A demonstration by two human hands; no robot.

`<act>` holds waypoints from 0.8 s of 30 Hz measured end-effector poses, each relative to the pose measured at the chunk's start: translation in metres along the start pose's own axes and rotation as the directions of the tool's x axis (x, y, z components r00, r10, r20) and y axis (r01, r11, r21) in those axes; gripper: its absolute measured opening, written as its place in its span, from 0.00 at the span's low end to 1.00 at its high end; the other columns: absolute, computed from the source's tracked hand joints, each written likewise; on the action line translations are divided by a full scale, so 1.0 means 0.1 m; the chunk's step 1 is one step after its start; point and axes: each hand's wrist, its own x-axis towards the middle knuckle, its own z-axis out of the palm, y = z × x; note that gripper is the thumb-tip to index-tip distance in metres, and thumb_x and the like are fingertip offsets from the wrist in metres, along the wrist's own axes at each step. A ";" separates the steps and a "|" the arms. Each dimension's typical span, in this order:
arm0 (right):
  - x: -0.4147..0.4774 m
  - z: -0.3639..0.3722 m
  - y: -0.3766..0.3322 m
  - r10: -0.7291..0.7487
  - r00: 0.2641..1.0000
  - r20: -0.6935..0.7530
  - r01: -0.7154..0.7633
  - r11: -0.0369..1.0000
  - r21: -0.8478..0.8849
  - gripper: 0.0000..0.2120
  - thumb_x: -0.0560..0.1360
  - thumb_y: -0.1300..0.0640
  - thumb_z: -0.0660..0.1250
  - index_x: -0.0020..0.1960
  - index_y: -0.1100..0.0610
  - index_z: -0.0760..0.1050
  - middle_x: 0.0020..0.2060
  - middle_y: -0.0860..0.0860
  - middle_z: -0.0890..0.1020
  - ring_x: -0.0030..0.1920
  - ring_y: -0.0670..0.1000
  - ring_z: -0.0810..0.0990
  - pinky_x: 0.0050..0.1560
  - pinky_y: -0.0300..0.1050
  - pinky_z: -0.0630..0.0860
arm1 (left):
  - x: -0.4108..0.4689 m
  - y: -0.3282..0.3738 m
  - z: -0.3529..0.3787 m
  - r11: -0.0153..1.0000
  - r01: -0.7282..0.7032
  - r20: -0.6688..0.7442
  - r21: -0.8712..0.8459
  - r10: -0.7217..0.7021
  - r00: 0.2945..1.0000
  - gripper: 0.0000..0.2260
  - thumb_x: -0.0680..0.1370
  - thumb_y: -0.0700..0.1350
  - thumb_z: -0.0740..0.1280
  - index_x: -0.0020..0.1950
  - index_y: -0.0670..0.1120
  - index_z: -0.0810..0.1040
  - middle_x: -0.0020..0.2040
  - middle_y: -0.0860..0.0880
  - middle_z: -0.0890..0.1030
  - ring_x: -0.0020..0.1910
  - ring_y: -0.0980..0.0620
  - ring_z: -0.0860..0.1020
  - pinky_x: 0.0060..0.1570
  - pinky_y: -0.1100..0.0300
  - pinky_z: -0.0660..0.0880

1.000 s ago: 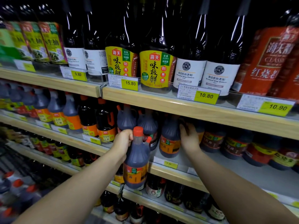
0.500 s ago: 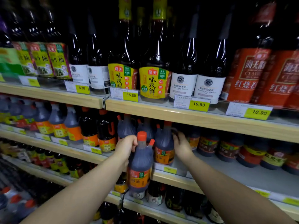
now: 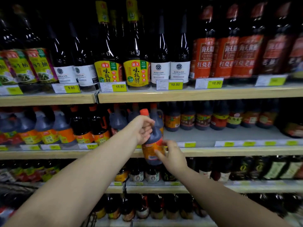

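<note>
A dark sauce bottle [image 3: 152,145] with an orange cap and orange label hangs in front of the middle shelf [image 3: 229,151]. My left hand [image 3: 142,128] grips its neck and handle from the left. Just below, my right hand [image 3: 172,157] touches the label and lower body with spread fingers; it is blurred, so whether the fingers curl round the bottle is unclear. Behind the held bottle stand similar dark bottles [image 3: 117,118] on the same shelf.
The top shelf [image 3: 180,95] carries tall dark bottles [image 3: 161,63] with price tags. Rows of small jugs [image 3: 47,128] fill the middle shelf's left, and squat bottles [image 3: 203,117] line its back right, with bare shelf in front. Lower shelves [image 3: 213,185] hold more bottles.
My right hand has left the bottle on the shelf and come down to the held bottle's label. The held bottle has tilted and moved right. The view has risen.
</note>
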 end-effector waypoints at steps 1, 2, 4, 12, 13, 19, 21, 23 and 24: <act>-0.07 0.06 0.00 0.024 0.999 -0.040 -0.025 0.999 -0.037 0.26 0.71 0.45 0.70 0.62 0.58 0.70 0.56 0.55 0.76 0.59 0.56 0.74 0.55 0.49 0.72 | -0.08 -0.02 0.06 0.999 0.019 0.029 -0.039 -0.018 0.999 0.06 0.76 0.41 0.62 0.44 0.43 0.78 0.56 0.48 0.78 0.67 0.52 0.69 0.67 0.62 0.62; -0.12 0.12 -0.01 0.060 0.995 -0.085 -0.066 0.995 -0.077 0.31 0.69 0.42 0.71 0.64 0.58 0.68 0.57 0.56 0.74 0.61 0.57 0.72 0.56 0.50 0.72 | -0.14 -0.04 0.11 0.997 0.034 0.055 -0.076 -0.030 0.998 0.07 0.76 0.40 0.61 0.46 0.41 0.78 0.62 0.47 0.76 0.70 0.51 0.67 0.69 0.61 0.61; -0.18 0.22 -0.05 0.176 0.969 -0.173 -0.198 0.972 -0.123 0.44 0.63 0.37 0.73 0.68 0.60 0.62 0.63 0.56 0.70 0.66 0.58 0.68 0.60 0.53 0.70 | -0.26 -0.09 0.25 0.989 0.049 0.085 -0.138 -0.037 0.996 0.11 0.76 0.37 0.60 0.55 0.37 0.77 0.68 0.43 0.72 0.72 0.49 0.65 0.70 0.59 0.60; -0.14 0.02 0.06 0.297 0.863 -0.410 -0.290 0.954 0.080 0.42 0.57 0.46 0.79 0.64 0.58 0.64 0.61 0.55 0.71 0.65 0.59 0.69 0.58 0.55 0.70 | -0.53 -0.17 0.57 0.979 0.124 0.282 -0.163 -0.074 0.956 0.24 0.77 0.37 0.59 0.73 0.36 0.63 0.74 0.43 0.64 0.74 0.46 0.63 0.70 0.52 0.61; -0.13 -0.03 0.11 0.256 0.875 -0.412 -0.248 0.966 0.074 0.41 0.57 0.48 0.79 0.64 0.58 0.65 0.60 0.55 0.73 0.64 0.59 0.69 0.58 0.54 0.69 | -0.52 -0.18 0.54 0.977 0.134 0.298 -0.165 -0.080 0.951 0.24 0.77 0.38 0.60 0.73 0.36 0.63 0.74 0.44 0.64 0.73 0.46 0.64 0.69 0.52 0.63; 0.11 -0.39 0.40 0.019 0.937 -0.348 -0.015 1.000 0.016 0.37 0.60 0.54 0.78 0.65 0.60 0.68 0.58 0.57 0.74 0.62 0.59 0.71 0.59 0.51 0.68 | -0.17 -0.42 0.41 0.990 -0.037 0.176 0.135 0.012 0.984 0.11 0.78 0.39 0.58 0.50 0.44 0.80 0.45 0.49 0.80 0.46 0.53 0.78 0.47 0.61 0.74; 0.25 -0.52 0.47 -0.033 0.945 -0.327 0.041 0.999 0.019 0.37 0.60 0.56 0.78 0.66 0.61 0.68 0.59 0.57 0.73 0.62 0.59 0.70 0.61 0.50 0.67 | 0.08 -0.50 0.28 0.911 -0.140 0.080 0.387 0.119 0.990 0.09 0.77 0.38 0.60 0.42 0.45 0.79 0.39 0.49 0.78 0.38 0.54 0.76 0.35 0.64 0.72; 0.42 -0.61 0.54 -0.092 0.953 -0.290 0.097 0.995 0.004 0.38 0.60 0.58 0.78 0.66 0.61 0.68 0.61 0.58 0.72 0.63 0.58 0.69 0.64 0.52 0.68 | 0.42 -0.59 0.12 0.727 -0.214 0.050 0.652 0.240 0.970 0.06 0.74 0.42 0.62 0.40 0.46 0.78 0.38 0.45 0.77 0.42 0.45 0.78 0.37 0.62 0.70; 0.51 -0.64 0.57 -0.109 0.957 -0.270 0.111 0.994 -0.009 0.38 0.60 0.58 0.78 0.67 0.60 0.68 0.61 0.58 0.70 0.63 0.59 0.69 0.64 0.53 0.68 | 0.60 -0.64 0.03 0.606 -0.209 0.046 0.768 0.274 0.961 0.06 0.72 0.44 0.62 0.39 0.46 0.77 0.41 0.44 0.78 0.47 0.41 0.78 0.41 0.60 0.69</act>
